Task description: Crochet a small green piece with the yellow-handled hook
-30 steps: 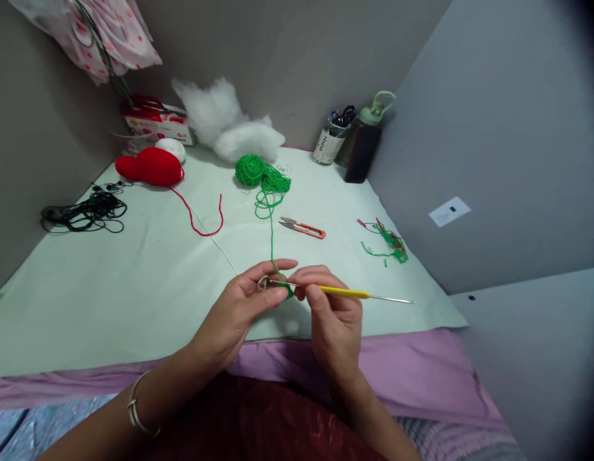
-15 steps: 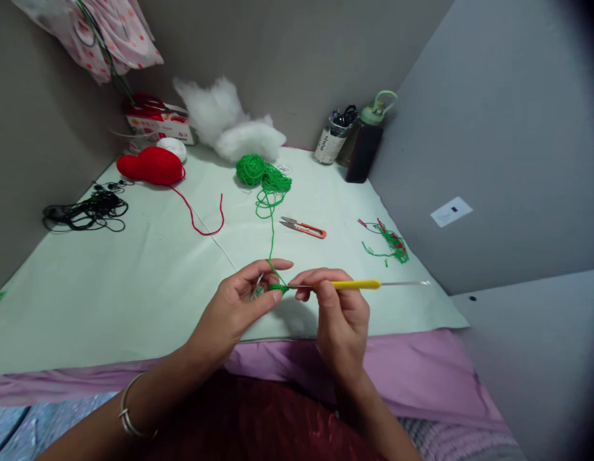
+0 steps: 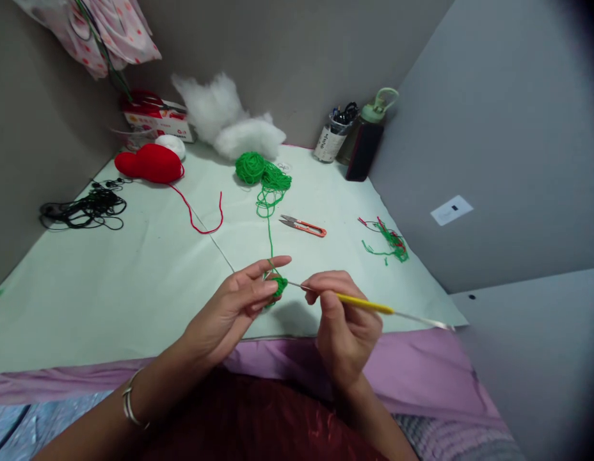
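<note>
Green crochet piece, just the one, is sitting between the thumb and fingers of the left hand, low over the near part of the pale surface. Those fingers are pinching it, with the index finger sticking out and one green strand running up to a single green yarn ball and its loose loops. Right hand is gripping one yellow-handled crochet hook, fingers closed round it; one metal end is reaching the green piece, the other is pointing off right.

Counting what else is lying around: one pair of orange-handled thread snips is resting just beyond the hands, and one small heap of green and red yarn scraps is lying off right. Toward the back, one red stuffed shape, one white yarn ball and two clumps of white stuffing are sitting.
</note>
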`<action>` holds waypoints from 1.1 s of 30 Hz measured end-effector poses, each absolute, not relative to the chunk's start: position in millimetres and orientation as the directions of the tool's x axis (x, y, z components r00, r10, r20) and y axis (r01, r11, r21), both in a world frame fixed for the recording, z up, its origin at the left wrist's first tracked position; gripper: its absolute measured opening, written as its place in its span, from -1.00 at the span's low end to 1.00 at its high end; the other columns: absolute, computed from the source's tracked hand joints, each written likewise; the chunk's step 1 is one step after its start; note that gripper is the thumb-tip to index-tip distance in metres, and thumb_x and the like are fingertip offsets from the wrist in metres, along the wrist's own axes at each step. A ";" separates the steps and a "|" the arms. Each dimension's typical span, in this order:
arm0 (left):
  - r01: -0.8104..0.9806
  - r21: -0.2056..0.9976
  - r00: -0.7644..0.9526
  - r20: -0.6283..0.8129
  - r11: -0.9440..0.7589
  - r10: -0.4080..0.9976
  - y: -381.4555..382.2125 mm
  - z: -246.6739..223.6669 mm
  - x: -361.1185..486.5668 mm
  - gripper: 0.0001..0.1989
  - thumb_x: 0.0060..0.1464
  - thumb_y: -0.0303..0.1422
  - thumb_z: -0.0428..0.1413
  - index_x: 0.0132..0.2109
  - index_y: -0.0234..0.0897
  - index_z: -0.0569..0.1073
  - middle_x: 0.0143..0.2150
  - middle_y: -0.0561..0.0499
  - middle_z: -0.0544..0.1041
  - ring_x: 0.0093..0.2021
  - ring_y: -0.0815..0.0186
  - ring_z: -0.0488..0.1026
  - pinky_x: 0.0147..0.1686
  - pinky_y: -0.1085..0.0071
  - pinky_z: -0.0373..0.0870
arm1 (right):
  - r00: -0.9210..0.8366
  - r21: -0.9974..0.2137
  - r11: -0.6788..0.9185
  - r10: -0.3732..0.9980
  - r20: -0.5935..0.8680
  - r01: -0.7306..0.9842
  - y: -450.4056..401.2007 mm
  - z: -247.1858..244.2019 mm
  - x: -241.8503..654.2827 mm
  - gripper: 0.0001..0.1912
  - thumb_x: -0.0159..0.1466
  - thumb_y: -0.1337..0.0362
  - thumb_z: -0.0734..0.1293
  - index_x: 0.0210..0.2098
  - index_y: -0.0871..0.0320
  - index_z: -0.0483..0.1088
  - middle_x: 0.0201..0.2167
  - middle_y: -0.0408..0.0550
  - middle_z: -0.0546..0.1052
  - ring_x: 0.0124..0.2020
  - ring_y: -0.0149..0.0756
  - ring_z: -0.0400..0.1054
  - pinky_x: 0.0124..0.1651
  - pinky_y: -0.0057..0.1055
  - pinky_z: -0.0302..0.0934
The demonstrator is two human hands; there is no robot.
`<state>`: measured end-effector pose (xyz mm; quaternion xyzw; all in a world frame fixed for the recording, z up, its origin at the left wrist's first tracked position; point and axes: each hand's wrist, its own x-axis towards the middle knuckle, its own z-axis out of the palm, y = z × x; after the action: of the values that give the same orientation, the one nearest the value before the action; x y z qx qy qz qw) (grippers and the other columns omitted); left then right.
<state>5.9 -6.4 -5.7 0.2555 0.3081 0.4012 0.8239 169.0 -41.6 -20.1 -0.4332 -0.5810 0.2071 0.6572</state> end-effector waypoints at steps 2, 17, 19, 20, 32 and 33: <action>-0.499 0.687 0.493 -0.276 0.528 0.825 -6.2 -4.1 5.3 -0.55 0.09 -0.34 0.44 0.14 -0.19 0.67 -0.30 0.06 0.55 -0.26 0.37 0.39 -0.09 0.43 0.31 | 0.256 -0.867 0.492 0.831 0.494 0.074 -38.9 -16.2 168.1 -0.79 0.48 0.34 0.32 -0.17 0.03 0.62 -0.32 -0.09 0.59 -0.35 -0.31 0.45 -0.30 -0.31 0.34; -0.472 0.733 0.493 -0.241 0.490 0.836 -9.6 -2.8 6.5 -0.45 0.12 -0.37 0.41 0.25 -0.05 0.60 -0.17 0.03 0.63 -0.10 0.29 0.46 0.05 0.35 0.27 | 0.201 -0.910 0.368 0.922 0.330 -0.191 -32.9 -23.3 164.3 -0.82 0.48 0.22 0.37 -0.16 0.02 0.65 -0.22 -0.10 0.67 -0.33 -0.37 0.46 -0.24 -0.38 0.34; -0.465 0.743 0.476 -0.248 0.481 0.844 -9.9 -1.8 6.3 -0.44 0.12 -0.38 0.41 0.26 0.00 0.59 -0.21 0.08 0.60 -0.14 0.34 0.43 0.01 0.39 0.26 | 0.213 -0.900 0.343 0.932 0.292 -0.269 -31.8 -21.5 163.6 -0.82 0.48 0.20 0.37 -0.18 0.02 0.64 -0.25 -0.11 0.68 -0.37 -0.40 0.45 -0.26 -0.39 0.33; -0.457 0.755 0.463 -0.250 0.470 0.850 -9.9 -1.3 6.2 -0.45 0.13 -0.38 0.41 0.25 0.01 0.60 -0.22 0.09 0.58 -0.15 0.35 0.41 0.00 0.40 0.25 | 0.217 -0.891 0.331 0.937 0.273 -0.311 -31.2 -20.3 163.7 -0.81 0.48 0.19 0.36 -0.20 0.03 0.64 -0.26 -0.11 0.68 -0.40 -0.42 0.44 -0.27 -0.40 0.32; -0.249 0.946 0.356 -0.109 0.206 0.928 -9.6 -8.1 1.6 -0.55 0.21 -0.39 0.33 0.22 0.01 0.61 -0.22 0.09 0.49 -0.19 0.34 0.39 -0.08 0.39 0.29 | 0.162 -0.897 0.439 0.890 0.426 -0.058 -42.1 -18.5 172.6 -0.77 0.54 0.29 0.26 -0.13 0.05 0.58 -0.21 -0.10 0.64 -0.33 -0.38 0.50 -0.21 -0.34 0.40; -0.222 0.958 0.351 -0.097 0.183 0.932 -9.3 -8.2 1.1 -0.56 0.21 -0.40 0.32 0.22 0.01 0.61 -0.23 0.09 0.48 -0.20 0.35 0.39 -0.09 0.39 0.29 | 0.162 -0.891 0.454 0.882 0.443 -0.031 -43.0 -18.2 172.7 -0.76 0.54 0.31 0.25 -0.12 0.04 0.58 -0.21 -0.11 0.63 -0.33 -0.38 0.50 -0.21 -0.35 0.40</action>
<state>1.1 -9.3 -8.2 0.4736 0.3747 0.4293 0.6716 172.7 -43.0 -18.2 -0.3897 -0.5457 0.3483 0.6550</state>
